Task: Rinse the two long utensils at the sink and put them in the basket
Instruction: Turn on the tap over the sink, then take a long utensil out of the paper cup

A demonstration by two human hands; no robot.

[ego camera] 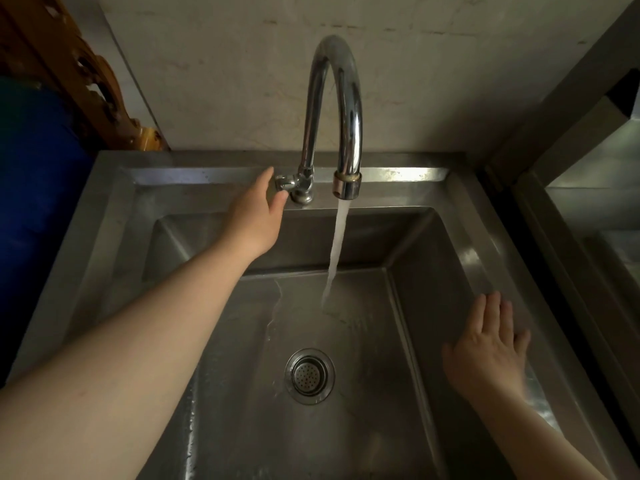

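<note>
We stood over a stainless steel sink (114,216) whose deep basin filled most of the view, its floor wet. To the left of it sat a blue barrel (38,188), with a carved wooden frame (86,74) leaning against the wall behind. A second steel basin (595,209) lay to the right, across a dark gap. The chrome gooseneck faucet (341,81) arched from the back ledge, and a stream of water (337,251) fell from its spout to the basin floor, above the round drain strainer (310,375). Our left hand (254,216) reached to the faucet's valve handle (284,182), thumb and fingers curled round it. Our right hand (491,348) rested flat on the sink's right rim, fingers straight and slightly spread, holding nothing. Neither of the two long utensils nor the basket was in view, so we could not tell where they were.
</note>
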